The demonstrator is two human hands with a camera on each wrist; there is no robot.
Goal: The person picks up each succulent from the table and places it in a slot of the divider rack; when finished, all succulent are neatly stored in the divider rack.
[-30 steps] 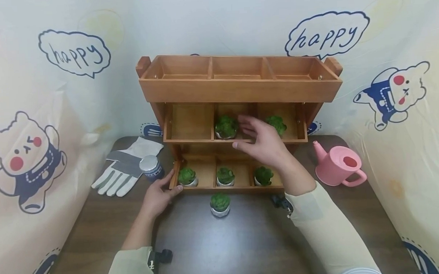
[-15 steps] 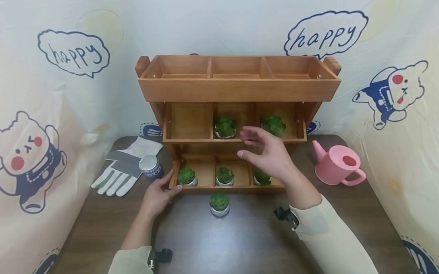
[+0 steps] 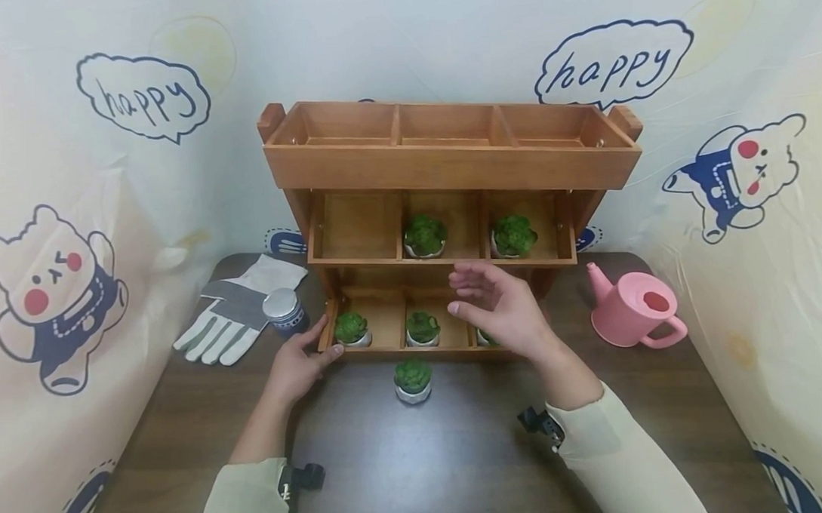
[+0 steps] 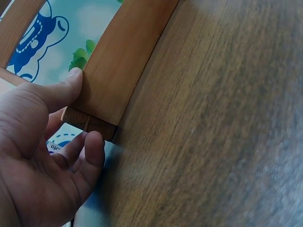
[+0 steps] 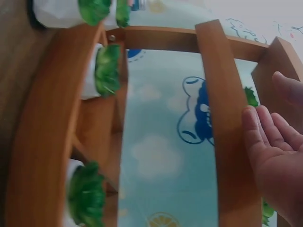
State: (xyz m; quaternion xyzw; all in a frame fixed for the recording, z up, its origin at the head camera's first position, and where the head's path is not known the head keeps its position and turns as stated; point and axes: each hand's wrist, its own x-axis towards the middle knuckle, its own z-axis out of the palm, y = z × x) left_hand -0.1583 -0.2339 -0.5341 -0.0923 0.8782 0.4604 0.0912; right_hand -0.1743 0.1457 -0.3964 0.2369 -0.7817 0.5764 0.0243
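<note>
A three-tier wooden planter shelf point(image 3: 452, 167) stands on the table. My left hand point(image 3: 301, 368) holds the left front corner of its bottom tier, with the thumb point(image 4: 71, 90) on the front board and fingers curled by the end. My right hand point(image 3: 504, 310) hovers before the shelf, fingers extended, holding nothing. Small potted succulents sit in the middle tier's centre compartment point(image 3: 425, 236) and right compartment point(image 3: 514, 235). In the bottom tier are a left succulent point(image 3: 352, 329), a centre succulent point(image 3: 422, 328) and a right one, partly hidden by my right hand. Another potted succulent point(image 3: 412, 381) stands on the table.
At the left lie white-and-grey gloves point(image 3: 239, 311), with a lidded blue-and-white jar point(image 3: 285, 312) beside them. A pink watering can point(image 3: 636, 309) stands right of the shelf. A printed cloth point(image 3: 404, 45) hangs behind and at both sides.
My right hand has drawn back and down from the middle tier, uncovering the succulent in its right compartment. My left hand stays at the bottom tier's corner.
</note>
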